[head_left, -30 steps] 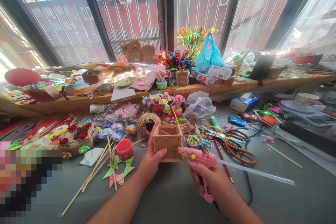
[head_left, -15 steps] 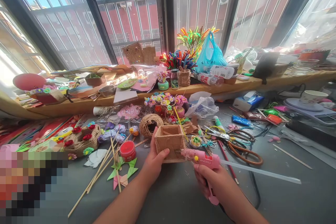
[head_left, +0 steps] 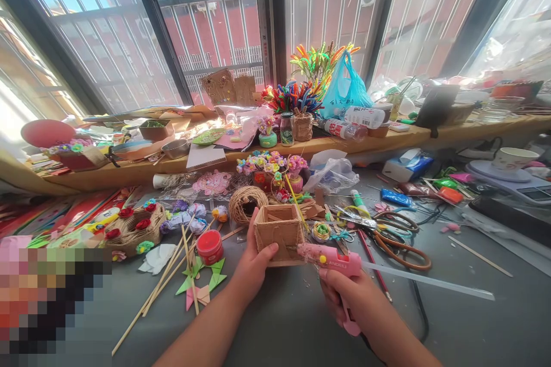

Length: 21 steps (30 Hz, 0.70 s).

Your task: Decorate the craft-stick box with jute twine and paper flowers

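Supporting the brown box [head_left: 279, 241] is the left hand [head_left: 255, 266]: thumb laid on the front wall, fingers along the left wall and partly hidden, grip closed around that side. The box is held above the grey table [head_left: 286, 327], near the middle of the view, open top facing up and base ledge down. No long axis is evident; its proportions are near cubic.

The right hand [head_left: 346, 292] is wrapped around the handle of the pink glue gun [head_left: 338, 260]. Trigger position cannot be determined. The barrel's long axis runs across the view, with the nozzle pointing left at the lower right of the box's front wall; whether the tip makes contact cannot be confirmed. The handle extends downward. A translucent glue stick [head_left: 434, 284] projects from the rear, sloping slightly down to the right, below the orange-handled scissors [head_left: 424, 262].
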Each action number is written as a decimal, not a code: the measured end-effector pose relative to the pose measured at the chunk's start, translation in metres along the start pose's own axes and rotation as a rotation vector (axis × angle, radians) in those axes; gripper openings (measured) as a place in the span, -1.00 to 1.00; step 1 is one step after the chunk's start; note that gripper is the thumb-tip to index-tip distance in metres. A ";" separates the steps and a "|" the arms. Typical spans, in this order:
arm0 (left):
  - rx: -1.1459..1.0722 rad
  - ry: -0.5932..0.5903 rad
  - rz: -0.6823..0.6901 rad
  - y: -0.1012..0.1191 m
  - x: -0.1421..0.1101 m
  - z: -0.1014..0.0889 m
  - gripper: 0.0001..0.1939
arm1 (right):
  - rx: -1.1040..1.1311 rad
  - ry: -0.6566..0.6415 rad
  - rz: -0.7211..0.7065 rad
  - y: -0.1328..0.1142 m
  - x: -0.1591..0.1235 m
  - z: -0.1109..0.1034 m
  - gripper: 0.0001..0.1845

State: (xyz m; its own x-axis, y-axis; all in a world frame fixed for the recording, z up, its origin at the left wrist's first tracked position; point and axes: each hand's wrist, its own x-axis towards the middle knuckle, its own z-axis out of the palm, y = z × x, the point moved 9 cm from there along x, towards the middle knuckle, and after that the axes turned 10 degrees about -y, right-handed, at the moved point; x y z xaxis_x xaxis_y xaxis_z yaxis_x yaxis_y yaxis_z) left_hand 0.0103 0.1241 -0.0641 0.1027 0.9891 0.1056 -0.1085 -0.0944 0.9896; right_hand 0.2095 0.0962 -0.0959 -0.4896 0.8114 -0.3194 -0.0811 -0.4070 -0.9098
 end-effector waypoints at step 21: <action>0.003 -0.009 -0.025 -0.004 0.000 0.001 0.02 | 0.019 0.009 -0.035 -0.004 0.002 0.000 -0.41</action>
State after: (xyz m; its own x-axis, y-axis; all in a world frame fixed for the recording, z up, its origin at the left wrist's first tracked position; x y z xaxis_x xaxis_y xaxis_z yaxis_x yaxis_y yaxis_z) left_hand 0.0118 0.1247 -0.0676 0.1147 0.9900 0.0820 -0.1026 -0.0703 0.9922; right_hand 0.2089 0.0991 -0.0928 -0.4780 0.8291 -0.2899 -0.1144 -0.3860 -0.9154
